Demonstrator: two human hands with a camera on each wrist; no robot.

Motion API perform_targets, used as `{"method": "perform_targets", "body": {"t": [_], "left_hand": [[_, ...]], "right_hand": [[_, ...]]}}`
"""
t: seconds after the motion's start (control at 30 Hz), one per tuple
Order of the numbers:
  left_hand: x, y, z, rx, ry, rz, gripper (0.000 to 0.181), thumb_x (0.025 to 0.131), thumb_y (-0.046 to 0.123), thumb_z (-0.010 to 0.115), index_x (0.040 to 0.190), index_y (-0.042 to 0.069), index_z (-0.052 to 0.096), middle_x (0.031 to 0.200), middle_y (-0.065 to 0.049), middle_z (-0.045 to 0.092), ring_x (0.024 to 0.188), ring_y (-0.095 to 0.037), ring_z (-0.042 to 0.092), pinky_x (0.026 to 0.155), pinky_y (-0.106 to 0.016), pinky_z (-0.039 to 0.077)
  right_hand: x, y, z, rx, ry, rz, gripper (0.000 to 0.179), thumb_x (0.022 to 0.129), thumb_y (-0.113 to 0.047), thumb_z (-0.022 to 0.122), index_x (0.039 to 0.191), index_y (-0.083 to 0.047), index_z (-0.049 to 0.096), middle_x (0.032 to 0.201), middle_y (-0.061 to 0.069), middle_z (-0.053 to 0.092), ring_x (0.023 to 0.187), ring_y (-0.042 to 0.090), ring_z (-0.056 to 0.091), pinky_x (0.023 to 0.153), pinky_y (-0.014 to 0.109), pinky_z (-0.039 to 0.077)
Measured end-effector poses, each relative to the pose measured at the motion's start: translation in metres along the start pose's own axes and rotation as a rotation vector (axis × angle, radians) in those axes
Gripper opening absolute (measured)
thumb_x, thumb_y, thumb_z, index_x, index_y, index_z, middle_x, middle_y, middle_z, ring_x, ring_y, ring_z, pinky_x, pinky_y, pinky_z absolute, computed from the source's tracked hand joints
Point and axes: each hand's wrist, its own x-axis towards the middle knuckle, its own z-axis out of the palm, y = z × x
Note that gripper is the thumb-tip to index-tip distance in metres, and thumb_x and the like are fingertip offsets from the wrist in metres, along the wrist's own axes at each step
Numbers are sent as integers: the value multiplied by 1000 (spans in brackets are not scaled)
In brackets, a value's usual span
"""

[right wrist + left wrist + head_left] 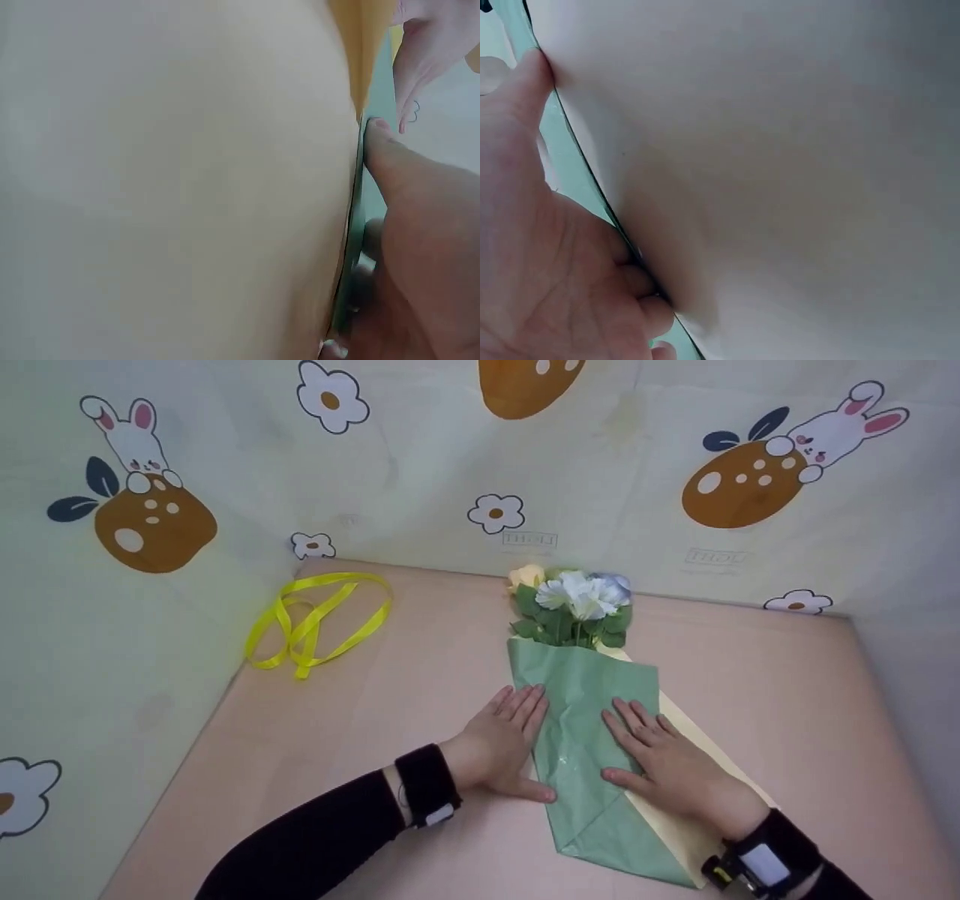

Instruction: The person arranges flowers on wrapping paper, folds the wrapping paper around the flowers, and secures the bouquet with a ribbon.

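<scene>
A bouquet of artificial-looking flowers (581, 596), white, pale blue and peach with green leaves, sticks out of green wrapping paper (581, 750) in the head view. The paper lies folded over the stems, which are hidden. My left hand (502, 742) rests with straight fingers on the paper's left edge, thumb spread lower down. On the right part of the paper lies my right hand (667, 761), fingers extended and spread. Cream paper (667, 832) shows beneath and beside it. In the left wrist view, the left hand (562, 247) touches the green paper's edge.
A loosely looped yellow ribbon (330, 619) lies at the back left of the pinkish tabletop (420, 660). Behind the table hangs a patterned cloth or sheet (420, 472) with rabbits and flowers. Each wrist wears a black strap with a small device.
</scene>
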Motion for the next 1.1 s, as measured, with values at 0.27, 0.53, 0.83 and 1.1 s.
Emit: {"method": "perform_targets", "body": {"t": [0.27, 0.53, 0.83, 1.1], "left_hand": [[2, 5, -5, 5, 100, 92, 126, 93, 92, 43, 175, 8, -3, 183, -15, -6, 169, -27, -2, 136, -45, 6], [9, 10, -7, 59, 124, 225, 113, 98, 81, 48, 177, 12, 6, 184, -6, 0, 169, -19, 1, 136, -44, 8], [10, 11, -3, 71, 135, 229, 114, 98, 83, 46, 177, 11, 4, 184, -8, -3, 170, -21, 0, 136, -46, 9], [9, 11, -5, 58, 125, 228, 115, 98, 83, 47, 177, 12, 4, 184, -7, -2, 169, -21, 0, 136, -46, 7]], "right_hand": [[-10, 8, 7, -13, 55, 51, 90, 108, -60, 60, 171, -4, 31, 179, 17, 25, 163, 50, 20, 124, 75, 24], [-17, 12, -6, 25, 55, 18, 86, 108, -57, 63, 168, -1, 38, 175, 21, 32, 161, 50, 28, 122, 73, 30], [-51, 37, -32, 16, 217, 281, 59, 100, -28, 81, 139, 13, 63, 111, 27, 74, 105, 46, 72, 94, 63, 57], [-78, 44, -27, 13, 251, 393, 42, 90, -28, 91, 105, 7, 73, 78, 1, 51, 72, 19, 49, 62, 34, 41]]}}
